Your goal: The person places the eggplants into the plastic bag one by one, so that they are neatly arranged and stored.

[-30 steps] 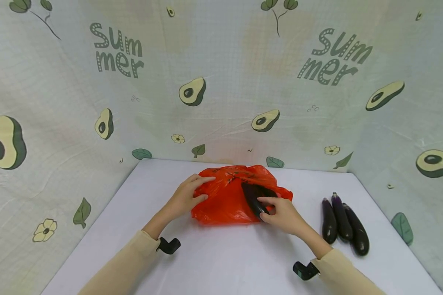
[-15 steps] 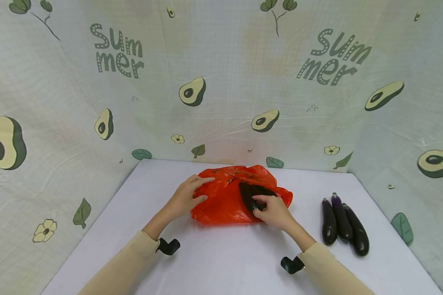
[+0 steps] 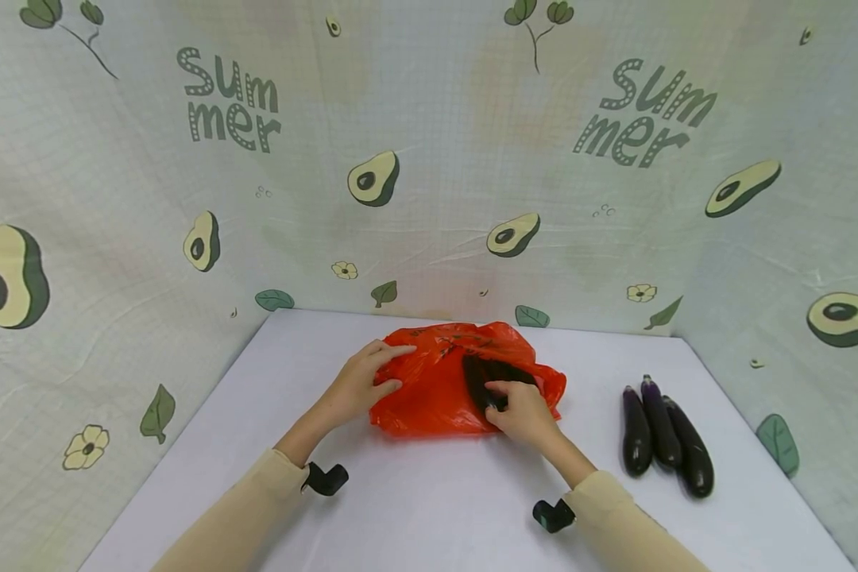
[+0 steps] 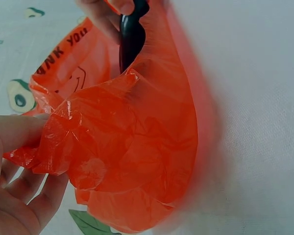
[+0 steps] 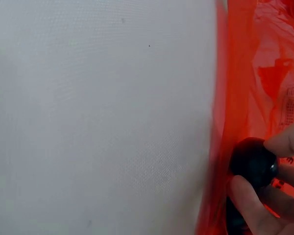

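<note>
Plainly, the glossy, dark purple, elongated eggplant lies at the mouth of a crinkled, translucent red plastic bag, its rounded end towards the person and its long axis slanting away and a little left, so that the far part sits within the opening. The right hand is the nearer one by far: its thumb and fingers grip the eggplant around that rounded end. What counts most, in my judgement, is how that axis meets the opening, since the rim runs close beside the fingers and thin plastic could snag on them. A dark patch shows just right of the eggplant in the opening; whether it is another one cannot be told. Across at the bag's left end, the left hand holds the crumpled plastic between thumb and fingers, well apart from the eggplant. Farther out, three slender, dark purple eggplants lie side by side on the white table, to the right of the right hand
</note>
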Demonstrator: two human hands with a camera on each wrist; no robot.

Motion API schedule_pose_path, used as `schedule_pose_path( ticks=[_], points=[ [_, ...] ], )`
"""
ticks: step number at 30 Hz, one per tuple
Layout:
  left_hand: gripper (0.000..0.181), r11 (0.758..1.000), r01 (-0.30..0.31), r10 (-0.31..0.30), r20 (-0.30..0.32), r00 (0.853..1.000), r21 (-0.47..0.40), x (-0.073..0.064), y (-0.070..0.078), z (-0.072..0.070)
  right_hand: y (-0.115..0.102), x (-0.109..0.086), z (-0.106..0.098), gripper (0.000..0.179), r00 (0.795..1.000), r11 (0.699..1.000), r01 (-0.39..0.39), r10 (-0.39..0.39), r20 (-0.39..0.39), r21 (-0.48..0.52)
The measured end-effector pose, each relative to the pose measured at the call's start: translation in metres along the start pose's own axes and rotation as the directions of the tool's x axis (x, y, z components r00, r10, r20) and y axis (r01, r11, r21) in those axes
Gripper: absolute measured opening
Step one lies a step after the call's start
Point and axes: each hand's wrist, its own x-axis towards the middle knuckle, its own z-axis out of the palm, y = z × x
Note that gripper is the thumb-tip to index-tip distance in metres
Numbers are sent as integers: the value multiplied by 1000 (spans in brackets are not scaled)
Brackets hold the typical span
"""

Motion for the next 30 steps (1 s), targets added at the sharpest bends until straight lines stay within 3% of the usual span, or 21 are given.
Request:
schedule_pose_path(
  ticks=[18, 30],
  points=[
    [64, 1000, 12, -12, 3, 1000, -3, -1, -1, 1, 0, 3, 7, 40, 1000, 999, -25, 25, -5, -47],
    [64, 1000, 30, -30, 9, 1000, -5, -1, -1, -1, 2, 9, 7, 43, 997, 998, -64, 63, -34, -20]
  ],
)
